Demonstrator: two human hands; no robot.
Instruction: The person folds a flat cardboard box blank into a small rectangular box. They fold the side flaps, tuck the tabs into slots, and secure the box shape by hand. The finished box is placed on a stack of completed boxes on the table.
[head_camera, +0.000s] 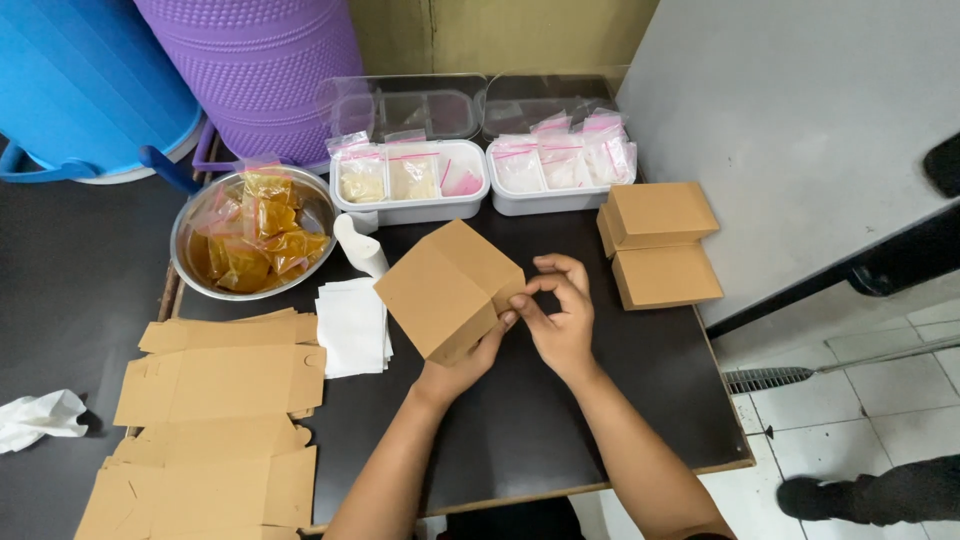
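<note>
Box (447, 288) of brown card cradled underneath by my left hand (470, 365); right hand (560, 315) fingertips pinched on its end flap. Best crease squarely, support beneath.

Brown cardboard box (450, 288) between left hand (462, 365) and right hand (562, 318) above dark table (560, 420).

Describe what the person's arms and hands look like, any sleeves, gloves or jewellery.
Both forearms are bare, with no sleeves in view. The left hand and right hand wear no gloves, and no rings, watch or bracelet show on the fingers or wrists.
</note>
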